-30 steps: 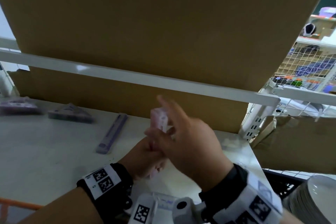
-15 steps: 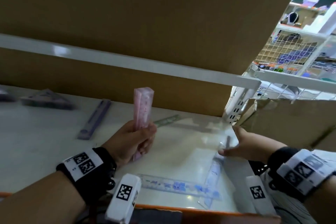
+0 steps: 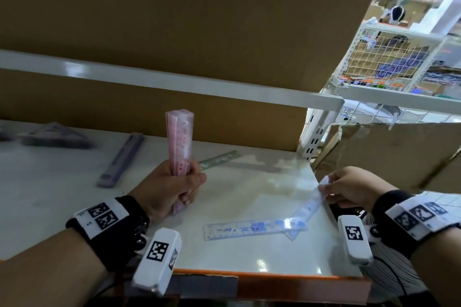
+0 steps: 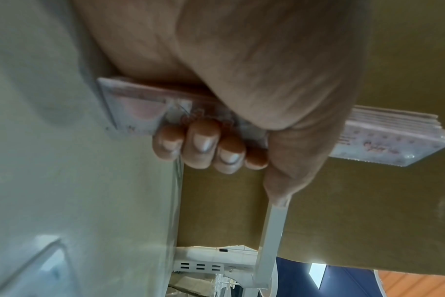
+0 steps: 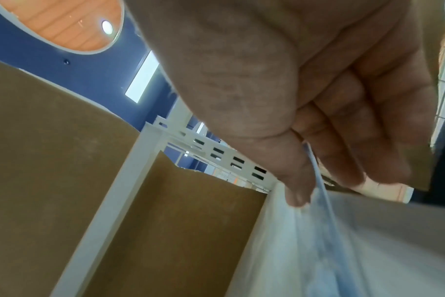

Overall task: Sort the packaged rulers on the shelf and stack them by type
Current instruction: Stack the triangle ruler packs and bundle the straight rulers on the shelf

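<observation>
My left hand (image 3: 179,182) grips a stack of pink packaged rulers (image 3: 180,139) and holds it upright above the white shelf (image 3: 249,192); in the left wrist view the fingers (image 4: 206,146) curl round the pink stack (image 4: 384,136). At the shelf's right edge my right hand (image 3: 349,187) pinches the far end of a clear blue ruler (image 3: 309,209), thumb (image 5: 296,191) against the blue ruler (image 5: 323,221). Its low end lies over a second blue ruler (image 3: 249,228) flat near the front edge. A green ruler (image 3: 220,159) lies behind the pink stack.
A purple ruler (image 3: 122,159) and triangular set squares (image 3: 53,134) lie further left on the shelf. Brown cardboard (image 3: 199,32) lines the back, and a white shelf rail (image 3: 174,82) runs overhead. A wire basket (image 3: 389,62) stands at the right. The shelf front has an orange lip (image 3: 274,279).
My right hand left the pink stack, reached to the shelf's right edge and took hold of the blue ruler, raising its end. The left hand keeps the pink stack upright.
</observation>
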### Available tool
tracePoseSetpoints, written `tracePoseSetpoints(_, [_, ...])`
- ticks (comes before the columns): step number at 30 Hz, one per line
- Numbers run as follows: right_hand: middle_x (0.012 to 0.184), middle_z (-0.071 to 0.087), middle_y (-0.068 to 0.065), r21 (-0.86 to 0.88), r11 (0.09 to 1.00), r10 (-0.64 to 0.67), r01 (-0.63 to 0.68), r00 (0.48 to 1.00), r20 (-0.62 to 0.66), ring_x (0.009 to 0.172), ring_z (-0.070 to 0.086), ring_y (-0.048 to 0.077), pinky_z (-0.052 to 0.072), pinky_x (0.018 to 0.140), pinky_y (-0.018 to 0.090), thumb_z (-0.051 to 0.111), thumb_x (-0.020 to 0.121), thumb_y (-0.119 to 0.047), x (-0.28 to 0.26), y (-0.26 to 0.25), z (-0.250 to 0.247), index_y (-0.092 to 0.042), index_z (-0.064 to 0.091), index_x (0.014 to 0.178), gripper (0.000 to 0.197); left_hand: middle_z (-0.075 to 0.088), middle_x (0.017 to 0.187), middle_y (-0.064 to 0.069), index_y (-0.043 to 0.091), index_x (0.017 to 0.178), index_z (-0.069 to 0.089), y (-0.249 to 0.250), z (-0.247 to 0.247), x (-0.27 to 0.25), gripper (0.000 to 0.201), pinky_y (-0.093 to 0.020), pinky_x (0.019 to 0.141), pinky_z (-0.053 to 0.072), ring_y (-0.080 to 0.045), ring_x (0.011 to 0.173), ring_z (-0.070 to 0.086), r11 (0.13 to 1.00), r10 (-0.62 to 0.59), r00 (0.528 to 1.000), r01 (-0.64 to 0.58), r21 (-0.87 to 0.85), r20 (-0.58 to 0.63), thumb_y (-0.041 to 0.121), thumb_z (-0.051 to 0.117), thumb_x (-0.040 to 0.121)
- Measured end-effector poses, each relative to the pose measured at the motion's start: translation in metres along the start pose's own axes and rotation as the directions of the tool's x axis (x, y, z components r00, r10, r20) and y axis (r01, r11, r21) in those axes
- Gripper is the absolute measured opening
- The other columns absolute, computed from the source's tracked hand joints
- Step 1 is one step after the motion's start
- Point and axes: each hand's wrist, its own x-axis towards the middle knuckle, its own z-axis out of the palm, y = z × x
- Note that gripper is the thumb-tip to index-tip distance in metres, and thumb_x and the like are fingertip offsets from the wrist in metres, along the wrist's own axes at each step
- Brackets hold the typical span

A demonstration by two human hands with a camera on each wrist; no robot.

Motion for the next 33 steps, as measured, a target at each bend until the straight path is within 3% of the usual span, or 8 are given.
tracePoseSetpoints(4, [0.069,0.067,0.016,0.289,0.926,-0.194,0.243,0.963,-0.187,0.058,0.062,0.025,0.056,0.061,0.040,0.069,0.087,0.000,-0.013,-0.026,-0.004,0.003,0.067,0.090,0.005,0.034,0.052,-0.009,0.011,0.065,0.049,0.000,0.001,0.000,0.043,-0.019,0.043,0.035,-0.017,0.041,0.031,1.000,-0.017,1.000,0.017,-0.004,-0.005,0.028,0.088,0.065])
tracePoseSetpoints(7, [0.074,0.073,0.011,0.438,0.806,-0.320,0.397,0.916,-0.241,0.060,0.070,0.022,0.060,0.059,0.035,0.060,0.095,-0.005,-0.029,-0.054,-0.007,-0.006,0.065,0.100,0.007,0.035,0.053,-0.009,0.011,0.066,0.050,0.000,0.000,0.000,0.042,-0.022,0.043,0.034,-0.018,0.042,0.032,1.000,-0.023,1.000,0.023,0.006,-0.009,0.031,0.088,0.067])
tracePoseSetpoints(10, [0.080,0.075,0.009,0.389,0.747,-0.422,0.538,0.837,-0.348,0.064,0.073,0.020,0.055,0.051,0.025,0.058,0.097,-0.010,-0.043,-0.075,-0.013,-0.012,0.061,0.094,0.005,0.036,0.052,-0.009,0.012,0.066,0.052,0.000,-0.001,0.000,0.042,-0.023,0.045,0.034,-0.018,0.044,0.032,1.000,-0.015,1.000,0.015,-0.002,-0.012,0.034,0.088,0.067])
tracePoseSetpoints(14, [0.081,0.075,0.007,0.328,0.682,-0.512,0.654,0.747,-0.424,0.067,0.072,0.019,0.053,0.051,0.022,0.058,0.098,-0.010,-0.057,-0.095,-0.020,-0.015,0.062,0.091,0.010,0.036,0.054,-0.009,0.016,0.065,0.051,0.000,-0.001,0.001,0.043,-0.025,0.047,0.031,-0.018,0.046,0.031,1.000,-0.009,1.000,0.009,0.009,0.012,0.042,0.085,0.071])
tracePoseSetpoints(19, [0.077,0.073,0.009,0.302,0.622,-0.639,0.722,0.691,-0.338,0.070,0.066,0.019,0.051,0.057,0.021,0.061,0.094,-0.003,-0.079,-0.120,-0.005,-0.016,0.069,0.080,0.021,0.039,0.055,-0.006,0.013,0.068,0.052,0.000,-0.001,0.002,0.048,-0.018,0.044,0.035,-0.015,0.042,0.034,0.997,0.019,0.996,-0.012,-0.079,0.092,0.052,0.078,0.076])
tracePoseSetpoints(24, [0.077,0.073,0.007,0.303,0.588,-0.745,0.750,0.648,-0.158,0.068,0.067,0.016,0.051,0.057,0.023,0.068,0.088,-0.014,-0.101,-0.162,0.028,-0.018,0.072,0.085,0.007,0.042,0.060,-0.006,0.014,0.073,0.057,0.004,0.001,0.001,0.050,-0.020,0.043,0.038,-0.013,0.043,0.037,0.997,-0.004,0.997,0.010,-0.074,0.083,0.060,0.076,0.074])
tracePoseSetpoints(29, [0.071,0.072,0.000,0.183,0.528,-0.791,0.829,0.558,-0.249,0.058,0.071,0.016,0.058,0.054,0.032,0.069,0.083,-0.021,-0.107,-0.191,0.061,-0.034,0.063,0.092,0.017,0.049,0.061,-0.003,0.018,0.087,0.061,0.014,0.001,-0.004,0.049,-0.022,0.046,0.039,-0.013,0.046,0.043,0.989,-0.063,0.995,0.052,0.140,0.076,0.058,0.082,0.067])
tracePoseSetpoints(33, [0.074,0.073,-0.010,0.114,0.489,-0.806,0.865,0.498,-0.319,0.060,0.071,0.007,0.057,0.055,0.019,0.068,0.088,-0.020,-0.100,-0.194,0.081,-0.037,0.069,0.094,0.018,0.057,0.082,-0.036,0.021,0.087,0.073,0.018,0.004,-0.005,0.045,-0.040,0.063,0.042,-0.031,0.068,0.050,0.950,-0.112,0.993,0.113,0.290,-0.019,0.063,0.076,0.070])
